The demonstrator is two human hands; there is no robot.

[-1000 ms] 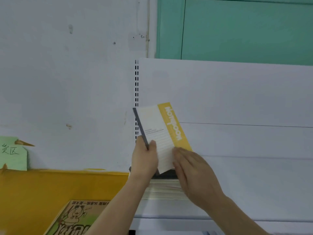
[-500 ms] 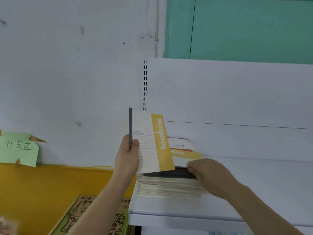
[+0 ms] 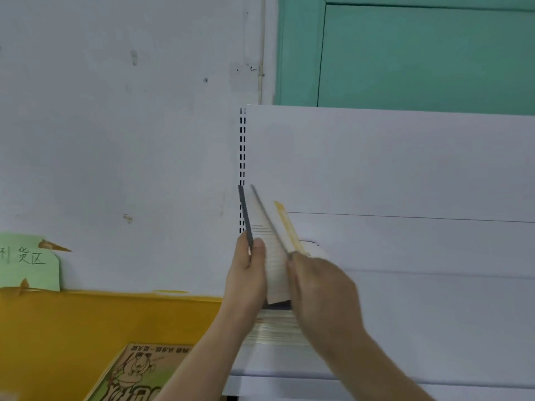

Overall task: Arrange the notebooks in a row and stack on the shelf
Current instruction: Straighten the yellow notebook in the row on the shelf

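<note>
Above stack [image 3: 275, 328]: both hands [image 3: 246, 273] [image 3: 321, 287] grip upright notebooks [image 3: 272, 256].

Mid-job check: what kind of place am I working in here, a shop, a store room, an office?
Probably a shop's stock or stationery area: a white shelf on a slotted upright, a stack of notebooks, and a handwritten green sign taped to the wall.

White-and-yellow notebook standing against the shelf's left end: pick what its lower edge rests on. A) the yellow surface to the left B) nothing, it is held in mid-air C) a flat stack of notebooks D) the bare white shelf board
C: the white-and-yellow notebook, gripped by the left hand, stands with its lower edge on the flat stack of notebooks lying on the white shelf.
</note>
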